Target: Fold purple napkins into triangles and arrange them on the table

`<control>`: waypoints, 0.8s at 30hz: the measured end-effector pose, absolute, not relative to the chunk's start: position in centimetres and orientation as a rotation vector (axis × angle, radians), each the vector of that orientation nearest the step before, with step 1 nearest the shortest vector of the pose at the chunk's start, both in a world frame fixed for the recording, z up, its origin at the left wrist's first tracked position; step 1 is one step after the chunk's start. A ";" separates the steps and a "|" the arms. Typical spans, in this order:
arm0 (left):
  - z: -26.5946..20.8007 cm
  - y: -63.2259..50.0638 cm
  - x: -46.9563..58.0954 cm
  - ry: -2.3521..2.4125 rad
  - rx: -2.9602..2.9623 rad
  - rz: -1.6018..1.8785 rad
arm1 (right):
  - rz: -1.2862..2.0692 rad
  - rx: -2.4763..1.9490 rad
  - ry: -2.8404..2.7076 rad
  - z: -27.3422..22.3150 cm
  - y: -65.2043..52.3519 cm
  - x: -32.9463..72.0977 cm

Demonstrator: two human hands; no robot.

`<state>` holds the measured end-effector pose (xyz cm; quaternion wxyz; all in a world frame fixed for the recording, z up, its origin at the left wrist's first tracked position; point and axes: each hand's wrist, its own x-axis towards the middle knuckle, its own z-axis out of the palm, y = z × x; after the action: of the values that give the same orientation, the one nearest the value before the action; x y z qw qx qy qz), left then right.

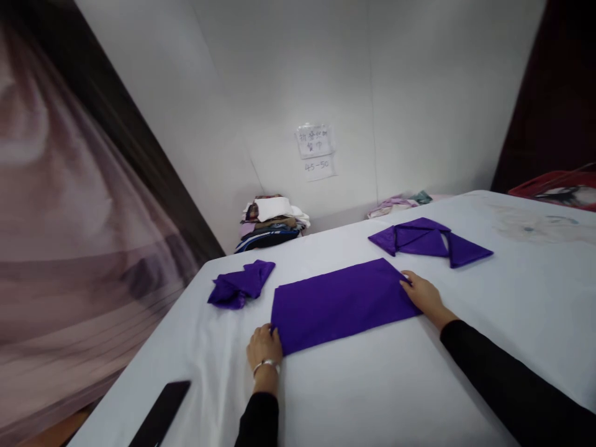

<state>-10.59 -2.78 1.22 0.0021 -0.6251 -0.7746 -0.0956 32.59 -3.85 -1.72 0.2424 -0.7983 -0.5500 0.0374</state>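
Observation:
A purple cloth napkin, folded into a flat rectangle, lies on the white-covered table in front of me. My left hand, with a bracelet at the wrist, pinches its near left edge. At the right end, my right hand grips the napkin's edge between thumb and fingers. Beyond it to the right is a second purple napkin, folded into a pointed shape. To the left rests a third purple napkin, folded into a bunched, angular form.
A black flat object lies at the table's near left. Behind the far edge are a stack of folded clothes and more fabric. Handwritten paper signs hang on the wall. A pinkish curtain drapes along the left side.

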 end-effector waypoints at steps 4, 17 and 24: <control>1.3 -3.3 -10.3 -2.452 -1.927 -0.279 | 0.111 -2.220 -1.496 -2.6 -3.4 33.4; 0.7 -4.2 -10.2 -2.465 -1.870 -0.325 | 0.214 -2.227 -1.540 -3.4 -2.9 34.6; 0.9 -4.9 -10.0 -2.425 -1.848 -0.362 | 0.278 -2.153 -1.443 -3.4 -3.1 34.7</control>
<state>-9.95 -4.90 0.88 0.0354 -0.6016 -0.7893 -0.1177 34.72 -3.10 -3.37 0.2640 -0.7966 -0.5340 0.1030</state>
